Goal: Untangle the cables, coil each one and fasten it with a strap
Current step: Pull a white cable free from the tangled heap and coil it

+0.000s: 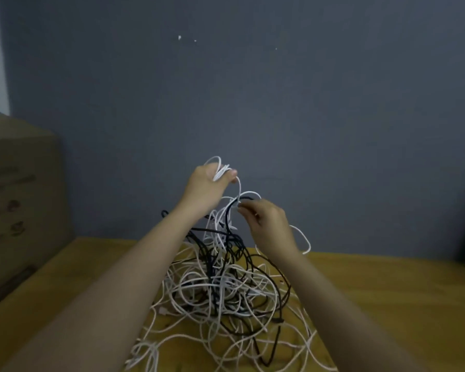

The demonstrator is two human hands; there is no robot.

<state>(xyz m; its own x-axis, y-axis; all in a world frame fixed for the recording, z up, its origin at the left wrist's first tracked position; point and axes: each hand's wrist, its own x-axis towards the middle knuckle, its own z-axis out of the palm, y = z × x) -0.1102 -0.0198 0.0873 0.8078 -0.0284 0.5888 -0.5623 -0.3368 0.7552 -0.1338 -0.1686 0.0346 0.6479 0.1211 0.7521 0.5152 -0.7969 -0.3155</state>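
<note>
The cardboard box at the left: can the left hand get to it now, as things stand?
Probably not right away. The left hand is raised over the cable tangle, gripping a bunch of white cable loops. The way to the cardboard box looks free, but the hand is occupied.

Wooden table [387, 291], yellowish top. Tangle of white and black cables [226, 299] heaped mid-table toward near edge. Cardboard box [19, 200] at left edge.

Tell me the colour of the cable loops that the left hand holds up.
White, seen in the head view: the left hand grips the white cable loops.
</note>
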